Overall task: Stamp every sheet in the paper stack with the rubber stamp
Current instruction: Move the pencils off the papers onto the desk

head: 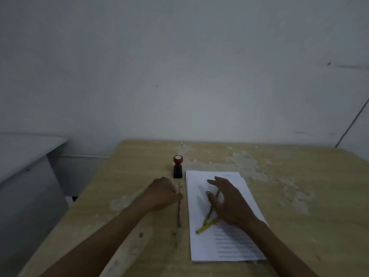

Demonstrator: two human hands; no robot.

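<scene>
1. Head view, hands: your left hand rests on the table just left of the paper stack, fingers curled down, the fingertips touching a pink pencil lying lengthwise beside the stack's left edge; you cannot tell from here whether it truly pinches the pencil.
2. Your right hand hovers over the upper half of the stack, fingers spread and fairly straight, gripping nothing. Two yellow-green pencils lie crossed on the top sheet, partly under that hand.
3. Task things: the rubber stamp, red knob on a black base, stands upright just beyond the stack's far-left corner, apart from both hands.
4. Room: bare tabletop stretches right of the stack and beyond it to the wall; the table's left edge runs diagonally near your left forearm.
</scene>
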